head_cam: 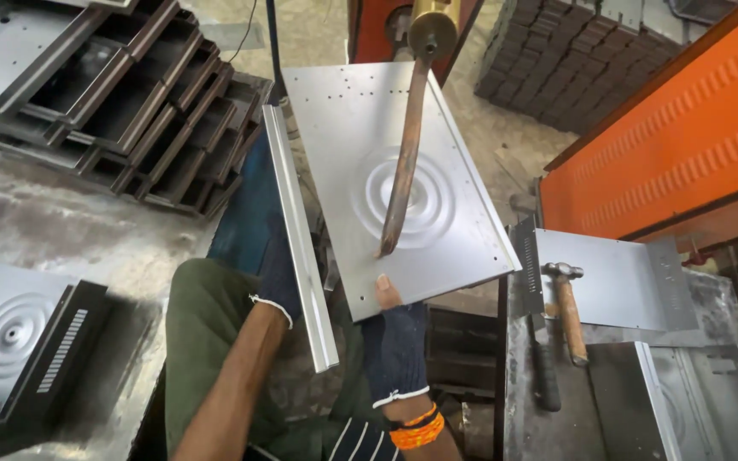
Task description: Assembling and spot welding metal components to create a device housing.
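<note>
Seen from the head camera, a worker in dark fingerless gloves steadies a grey sheet-metal panel (360, 162) stamped with concentric rings under a curved copper arm (405, 158) that hangs from a brass fitting above. The right hand (396, 335) is closed on the panel's near edge, its bare thumb pressed flat on the top face just below the arm's tip. The left hand (279, 275) lies mostly behind a long folded metal strip (299, 230) that stands along the panel's left side; how far its fingers are closed cannot be told, though it appears to grip the strip from behind. The panel stretches away from both hands, tilted slightly.

To the right of the right hand, a wooden-handled hammer (569, 309) rests on a steel bench (617, 401) against a bent grey plate (608, 277). Beyond the left hand, dark metal trays (143, 107) lie stacked in overlapping rows, and another ringed panel (2, 329) sits to its near left.
</note>
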